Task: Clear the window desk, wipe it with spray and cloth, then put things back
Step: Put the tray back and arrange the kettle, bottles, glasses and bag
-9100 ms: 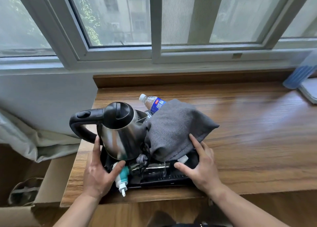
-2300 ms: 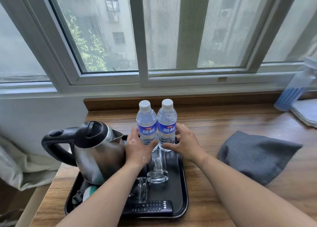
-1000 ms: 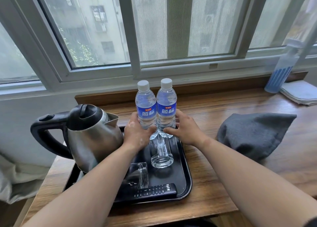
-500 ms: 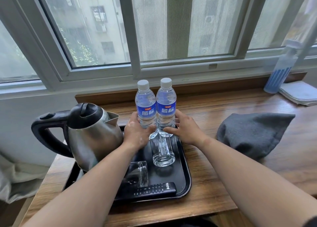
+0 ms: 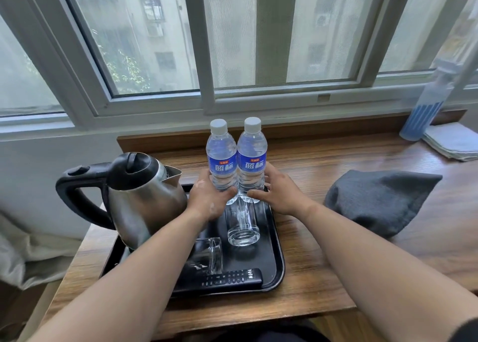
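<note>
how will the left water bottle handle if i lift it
The left water bottle looks full, so probably heavy for its size. Tall and narrow, it may tip easily when set down. Its thin clear plastic likely flexes under the left hand's grip.

A single wide-angle camera sits at the person's head, above the near edge of the table (image 5: 310, 264). It looks forward and down across the table to the window (image 5: 155, 44) behind the far edge. The view is close. Both forearms enter from the bottom corners, and the left hand (image 5: 207, 199) and right hand (image 5: 282, 197) grip the water bottles (image 5: 222, 160) near mid-frame. The table's right end runs out of view.
</note>
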Action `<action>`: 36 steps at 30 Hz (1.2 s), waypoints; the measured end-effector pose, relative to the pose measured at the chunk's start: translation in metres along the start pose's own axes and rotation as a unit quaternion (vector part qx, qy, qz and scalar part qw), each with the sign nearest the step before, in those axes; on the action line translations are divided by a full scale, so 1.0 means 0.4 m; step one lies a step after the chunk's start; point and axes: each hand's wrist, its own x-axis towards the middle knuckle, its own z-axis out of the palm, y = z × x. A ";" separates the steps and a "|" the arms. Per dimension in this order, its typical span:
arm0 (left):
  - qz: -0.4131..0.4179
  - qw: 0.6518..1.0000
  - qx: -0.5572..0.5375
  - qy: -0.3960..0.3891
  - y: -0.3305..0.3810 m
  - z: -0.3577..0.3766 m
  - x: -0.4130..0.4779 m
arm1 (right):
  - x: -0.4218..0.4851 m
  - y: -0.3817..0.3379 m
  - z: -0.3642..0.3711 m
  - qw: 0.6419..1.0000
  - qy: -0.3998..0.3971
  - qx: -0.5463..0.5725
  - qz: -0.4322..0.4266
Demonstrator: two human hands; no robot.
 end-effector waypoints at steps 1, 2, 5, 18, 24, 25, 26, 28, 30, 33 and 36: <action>0.003 1.000 0.011 -0.010 0.008 -0.011 -0.013 | -0.007 -0.006 -0.008 1.000 -0.008 0.006 0.003; 0.008 0.999 0.022 -0.023 0.015 -0.026 -0.029 | -0.017 -0.009 -0.018 1.000 -0.010 0.012 0.007; 0.016 0.997 0.024 -0.071 0.023 -0.094 -0.102 | -0.073 -0.013 -0.050 1.000 0.007 0.000 0.025; 0.138 0.920 0.284 -0.232 -0.073 -0.181 -0.219 | -0.174 -0.020 0.000 0.982 -0.118 -0.137 -0.056; 0.155 0.905 0.311 -0.245 -0.114 -0.166 -0.214 | -0.148 -0.040 0.016 0.984 -0.113 -0.130 -0.050; 0.162 0.904 0.313 -0.241 -0.120 -0.163 -0.215 | -0.148 -0.044 0.019 0.985 -0.112 -0.126 -0.046; 0.169 0.905 0.311 -0.235 -0.126 -0.160 -0.216 | -0.147 -0.047 0.022 0.986 -0.109 -0.122 -0.041; 0.182 0.910 0.299 -0.221 -0.138 -0.158 -0.218 | -0.148 -0.049 0.027 0.988 -0.103 -0.108 -0.027; 0.200 0.915 0.282 -0.206 -0.147 -0.156 -0.223 | -0.151 -0.048 0.028 0.990 -0.101 -0.101 -0.019; 0.236 0.927 0.237 -0.170 -0.154 -0.156 -0.229 | -0.162 -0.041 0.020 0.992 -0.083 -0.097 -0.020; 0.259 0.940 0.178 -0.132 -0.152 -0.151 -0.232 | -0.175 -0.038 0.001 0.992 -0.069 -0.105 -0.020</action>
